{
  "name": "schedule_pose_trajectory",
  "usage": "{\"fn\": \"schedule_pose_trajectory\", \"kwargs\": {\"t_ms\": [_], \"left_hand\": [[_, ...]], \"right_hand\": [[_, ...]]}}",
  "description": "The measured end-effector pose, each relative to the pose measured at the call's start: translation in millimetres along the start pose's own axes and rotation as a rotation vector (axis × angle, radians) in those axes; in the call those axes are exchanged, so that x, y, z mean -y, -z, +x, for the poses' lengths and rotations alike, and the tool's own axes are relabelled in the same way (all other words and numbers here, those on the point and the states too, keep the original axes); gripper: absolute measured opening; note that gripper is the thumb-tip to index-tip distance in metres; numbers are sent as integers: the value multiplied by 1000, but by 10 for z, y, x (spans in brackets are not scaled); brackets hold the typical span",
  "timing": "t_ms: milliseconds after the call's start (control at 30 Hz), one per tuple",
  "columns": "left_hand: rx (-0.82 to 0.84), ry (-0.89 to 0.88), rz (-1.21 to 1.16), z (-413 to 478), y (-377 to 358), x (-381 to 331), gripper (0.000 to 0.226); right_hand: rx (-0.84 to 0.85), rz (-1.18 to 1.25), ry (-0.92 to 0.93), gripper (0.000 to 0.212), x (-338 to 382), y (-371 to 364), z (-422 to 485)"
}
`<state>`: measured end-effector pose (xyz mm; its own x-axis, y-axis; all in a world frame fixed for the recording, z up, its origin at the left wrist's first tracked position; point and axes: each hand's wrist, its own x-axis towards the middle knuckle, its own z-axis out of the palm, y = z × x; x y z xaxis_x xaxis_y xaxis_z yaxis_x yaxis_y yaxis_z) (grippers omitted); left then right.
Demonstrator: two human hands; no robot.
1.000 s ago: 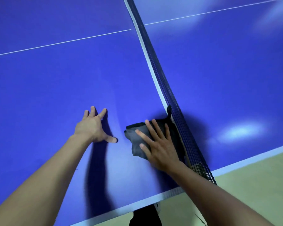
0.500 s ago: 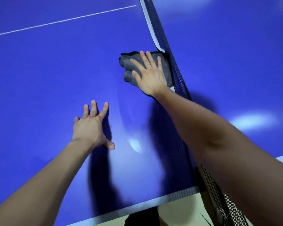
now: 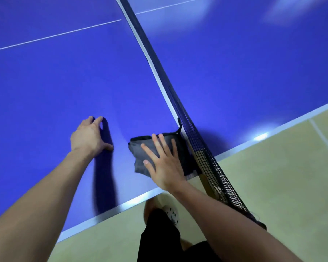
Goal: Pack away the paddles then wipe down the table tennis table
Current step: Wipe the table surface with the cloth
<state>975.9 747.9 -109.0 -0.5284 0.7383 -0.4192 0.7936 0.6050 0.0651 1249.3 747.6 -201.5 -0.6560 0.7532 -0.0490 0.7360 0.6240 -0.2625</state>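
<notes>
- Beside the net (image 3: 178,99), at the near edge of the blue surface (image 3: 65,82), my right hand (image 3: 164,165) lies flat on a folded grey cloth (image 3: 140,150). Its fingers (image 3: 157,143) are straight and spread, pressing down and curled round nothing.
- The cloth lies on the surface with its right side against the foot of the net, close to the white edge line (image 3: 106,212). A black loop (image 3: 179,125) at its far corner stands up against the mesh.
- My left hand (image 3: 88,136) rests on the bare surface just left of the cloth, apart from it. The fingers reach forward, the thumb points toward the cloth, and the hand holds nothing.
- The net runs from the top of the view down to the near right, overhanging the surface's edge.
- Below that edge I see pale floor (image 3: 272,176), my black shorts (image 3: 159,233) and a white shoe (image 3: 171,214).
</notes>
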Motion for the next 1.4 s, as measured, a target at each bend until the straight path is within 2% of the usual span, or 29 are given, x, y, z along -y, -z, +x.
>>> {"fn": "schedule_pose_trajectory", "kwargs": {"t_ms": [67, 133, 200, 333, 400, 500, 633, 700, 867, 933, 1200, 1400], "left_hand": [[39, -35, -20, -335, -44, -107, 133], [116, -61, 29, -639, -156, -151, 146], [131, -102, 123, -846, -330, -162, 155], [114, -118, 225, -972, -682, -91, 173], [113, -127, 246, -932, -716, -81, 175], [122, -120, 240, -952, -680, -68, 175], [137, -121, 204, -958, -656, -78, 175], [145, -118, 206, -953, -660, -76, 175], [145, -105, 206, -963, -644, -88, 172], [149, -96, 212, -949, -651, -86, 172], [157, -107, 210, -953, -630, -102, 175], [154, -141, 305, -989, -537, -129, 171]], "right_hand": [[3, -1, 70, 60, -123, 33, -55], [-22, -13, 114, 60, -239, 53, 201], [-55, -12, 114, 60, -316, 71, 692], [25, -106, 20, 65, -285, 51, 1191], [15, -102, -49, 64, -229, 48, 1027], [-10, -78, -149, 62, -127, 31, 306], [-10, -28, -103, 60, -212, 27, -638], [-15, -21, -97, 61, -273, 22, -560], [7, -53, -115, 64, -175, 65, 457], [11, -76, -125, 64, -177, 38, 575], [-89, -13, -131, 60, -268, -67, -882], [-58, -31, -126, 76, -214, -74, -539]]}}
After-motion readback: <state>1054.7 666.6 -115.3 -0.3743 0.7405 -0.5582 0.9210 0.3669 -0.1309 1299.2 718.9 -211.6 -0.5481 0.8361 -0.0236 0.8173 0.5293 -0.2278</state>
